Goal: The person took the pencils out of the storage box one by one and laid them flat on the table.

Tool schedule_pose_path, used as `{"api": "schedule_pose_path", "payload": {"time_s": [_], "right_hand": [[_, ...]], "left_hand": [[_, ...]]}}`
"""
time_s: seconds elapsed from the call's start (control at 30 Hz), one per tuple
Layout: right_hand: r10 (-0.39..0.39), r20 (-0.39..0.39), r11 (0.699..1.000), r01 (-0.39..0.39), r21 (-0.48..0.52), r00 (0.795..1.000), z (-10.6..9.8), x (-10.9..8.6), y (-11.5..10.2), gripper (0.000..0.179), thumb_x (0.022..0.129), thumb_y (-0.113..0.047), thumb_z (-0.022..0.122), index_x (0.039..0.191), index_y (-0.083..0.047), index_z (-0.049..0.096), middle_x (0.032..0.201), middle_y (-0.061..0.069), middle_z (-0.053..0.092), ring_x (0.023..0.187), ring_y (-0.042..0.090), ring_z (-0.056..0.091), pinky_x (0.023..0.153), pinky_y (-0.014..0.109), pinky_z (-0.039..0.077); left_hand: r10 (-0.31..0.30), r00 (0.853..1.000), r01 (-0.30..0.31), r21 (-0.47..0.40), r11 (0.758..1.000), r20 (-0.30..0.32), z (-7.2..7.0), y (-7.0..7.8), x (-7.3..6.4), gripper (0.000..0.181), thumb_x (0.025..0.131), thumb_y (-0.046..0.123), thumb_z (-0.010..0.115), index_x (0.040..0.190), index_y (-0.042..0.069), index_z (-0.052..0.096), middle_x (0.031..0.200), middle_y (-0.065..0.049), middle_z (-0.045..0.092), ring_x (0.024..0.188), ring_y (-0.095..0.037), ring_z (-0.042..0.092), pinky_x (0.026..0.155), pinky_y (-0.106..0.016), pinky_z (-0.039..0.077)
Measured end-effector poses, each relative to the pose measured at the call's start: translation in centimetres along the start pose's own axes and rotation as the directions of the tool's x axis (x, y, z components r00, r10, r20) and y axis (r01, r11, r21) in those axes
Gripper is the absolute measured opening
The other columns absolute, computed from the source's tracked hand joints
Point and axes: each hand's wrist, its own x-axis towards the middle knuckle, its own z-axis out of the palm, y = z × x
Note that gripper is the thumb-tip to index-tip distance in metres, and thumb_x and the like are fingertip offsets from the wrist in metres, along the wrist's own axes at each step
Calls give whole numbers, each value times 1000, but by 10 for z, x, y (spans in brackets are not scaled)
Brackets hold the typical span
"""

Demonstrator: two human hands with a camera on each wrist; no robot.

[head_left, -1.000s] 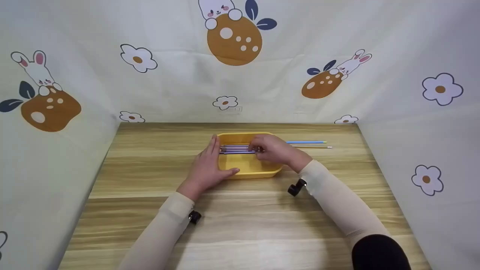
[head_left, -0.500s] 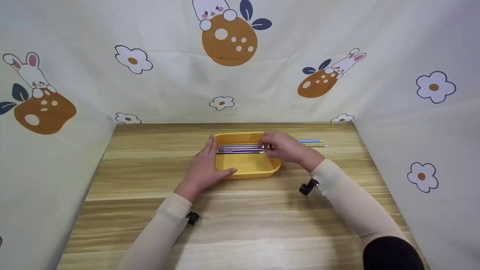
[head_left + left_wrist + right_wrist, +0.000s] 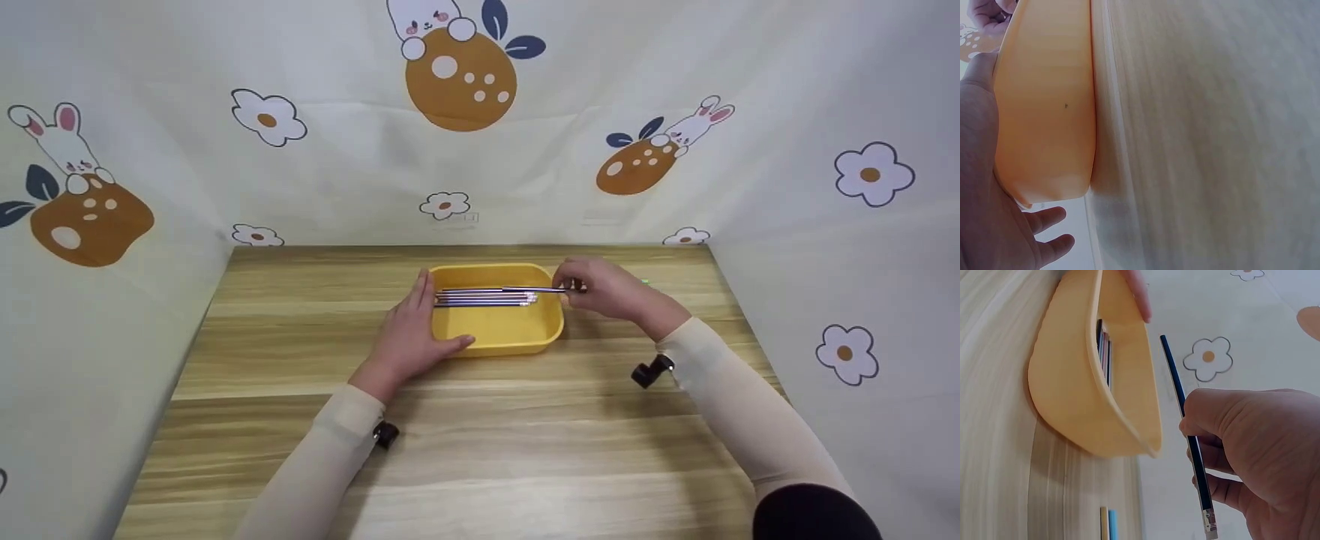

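Note:
My left hand rests on the left end of a yellow plastic bin, fingers stretched along its rim and the thumb over the near rim. In the left wrist view, the outer wall of the bin stands on the wooden table beside this hand. Several pencils with eraser ends lie side by side in the bin. At the right end, my right hand pinches a dark pencil between thumb and fingers. That pencil is raised above the rim, its eraser end nearest the palm side.
On the table right of the bin lie a blue pencil and a yellow-brown pencil, mostly hidden by my right hand in the head view. Patterned cloth walls the table at the back and both sides.
My right hand has moved right from inside the bin to past its right rim, lifting one dark pencil off the row. My left hand stays on the bin.

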Motion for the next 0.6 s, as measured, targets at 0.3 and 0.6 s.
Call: {"api": "schedule_pose_path", "payload": {"time_s": [0.3, 0.6], "right_hand": [[59, 6, 998, -59, 23, 998, -11, -20, 16, 26, 90, 10, 73, 112, -4, 78, 100, 4, 73, 90, 21, 65, 81, 43, 56], [149, 50, 986, -152, 69, 988, -26, -40, 30, 26, 95, 10, 73, 116, -4, 80, 108, 8, 76, 93, 22, 66, 83, 43, 58]], "left_hand": [[-2, 1000, 2, 6, 1000, 1, 1, 0, 1, 138, 88, 84, 71, 177, 4, 3, 186, -13, 1, 163, -46, 30, 129, -66, 29], [-3, 1000, 3, -6, 1000, 5, 0, 1, 0, 139, 88, 82, 73, 177, 5, 0, 186, -12, -2, 163, -46, 30, 130, -64, 29]]}}
